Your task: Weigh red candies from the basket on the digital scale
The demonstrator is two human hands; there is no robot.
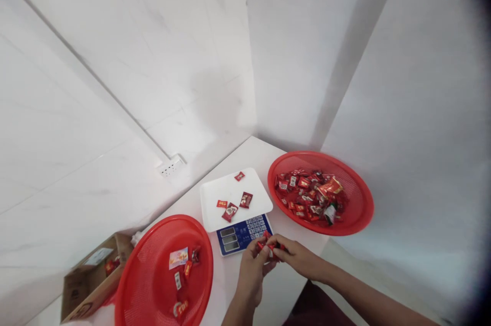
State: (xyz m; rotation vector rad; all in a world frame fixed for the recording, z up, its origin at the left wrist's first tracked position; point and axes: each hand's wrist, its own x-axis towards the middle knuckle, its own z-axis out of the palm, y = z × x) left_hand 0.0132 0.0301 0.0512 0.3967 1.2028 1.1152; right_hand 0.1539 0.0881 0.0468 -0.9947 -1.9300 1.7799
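My left hand (251,270) and my right hand (297,257) meet just in front of the scale (240,234), both with fingers pinched on small red wrapped candies (270,246). The scale's white platform (215,211) carries several red candies (245,199). On the right, a red mesh basket (358,213) holds a heap of red wrapped candies (310,195). A second red mesh basket (153,275) on the left holds a few candies and a pale packet (178,258).
A cardboard box (90,285) with red packets inside sits at the far left beside the left basket. A wall socket (171,166) is on the white tiled wall behind the table. The white table ends in the corner of two walls.
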